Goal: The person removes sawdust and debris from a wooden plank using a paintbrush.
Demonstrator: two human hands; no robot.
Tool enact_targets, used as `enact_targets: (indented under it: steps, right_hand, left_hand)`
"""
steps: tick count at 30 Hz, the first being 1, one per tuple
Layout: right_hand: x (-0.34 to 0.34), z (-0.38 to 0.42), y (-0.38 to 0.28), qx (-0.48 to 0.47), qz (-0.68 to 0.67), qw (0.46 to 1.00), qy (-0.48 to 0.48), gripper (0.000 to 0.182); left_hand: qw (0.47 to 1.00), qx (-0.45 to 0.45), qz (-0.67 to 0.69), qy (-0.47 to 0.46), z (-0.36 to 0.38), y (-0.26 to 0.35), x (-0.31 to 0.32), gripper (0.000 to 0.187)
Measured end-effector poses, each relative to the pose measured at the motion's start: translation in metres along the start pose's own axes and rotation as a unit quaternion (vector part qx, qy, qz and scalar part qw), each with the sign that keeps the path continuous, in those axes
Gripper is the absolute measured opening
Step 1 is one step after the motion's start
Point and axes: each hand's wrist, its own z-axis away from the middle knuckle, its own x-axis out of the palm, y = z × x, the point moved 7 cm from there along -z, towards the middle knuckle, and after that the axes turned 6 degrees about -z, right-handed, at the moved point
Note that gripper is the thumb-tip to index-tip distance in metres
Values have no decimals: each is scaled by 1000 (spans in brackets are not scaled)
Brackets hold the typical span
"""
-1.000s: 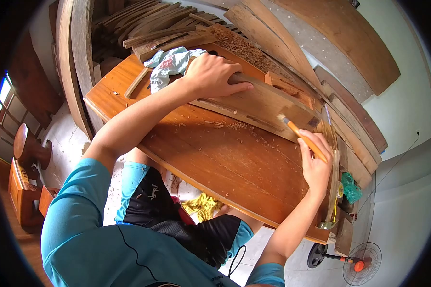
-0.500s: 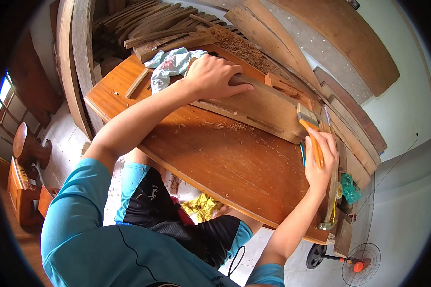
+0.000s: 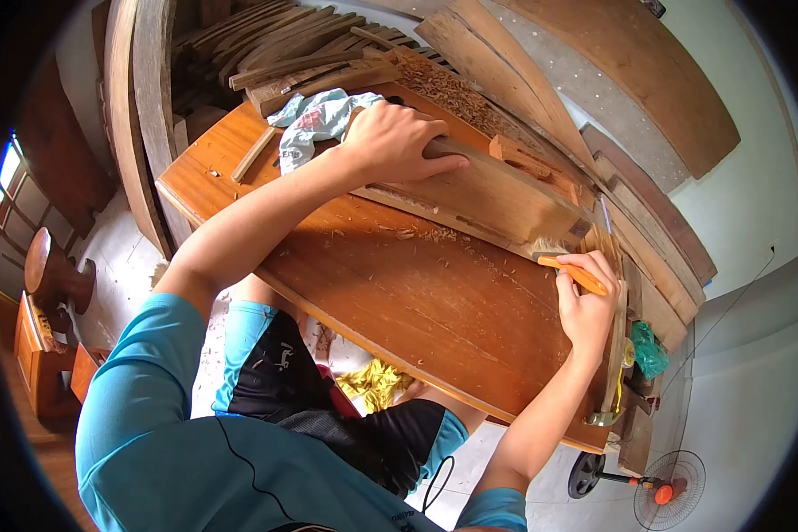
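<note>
A thick wooden board lies along the far side of the brown table. My left hand is wrapped over its upper edge near the left end, thumb lying along the near face. In my right hand is a paintbrush with an orange handle, its pale bristles against the lower near face at the board's right end. Wood shavings are scattered along the foot of the board. Beside my left hand lies a crumpled pale cloth.
A small wooden strip rests at the table's left. Carved wooden pieces and a heap of shavings are behind the board. A hammer lies at the right corner, near a green plastic bag. A fan stands at lower right.
The paintbrush has come down from the board's upper right corner to its lower near face, and its handle has swung closer to level. My left hand keeps its place on the board.
</note>
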Motion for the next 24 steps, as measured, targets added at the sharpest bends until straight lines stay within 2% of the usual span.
enact_targets:
  steps: [7,11,16,19,24]
  right_hand:
    - [6,2,8,86,-30,995,-31,16]
    - [1,0,4,14,-16,1000,22,16]
    - [-6,-1,2,-6,14,998,69,18]
    - [-10,0,3,-31,-31,991,125,18]
    - [-16,3,1,-49,15,987,155,19]
  left_hand:
    - [1000,2,-2,-11,0,1,0,76]
    - [1000,10,-3,13,0,0,2,76]
    - [1000,6,-2,5,0,0,2,76]
    - [1000,8,-5,7,0,0,2,76]
    - [1000,7,-3,7,1,1,1,76]
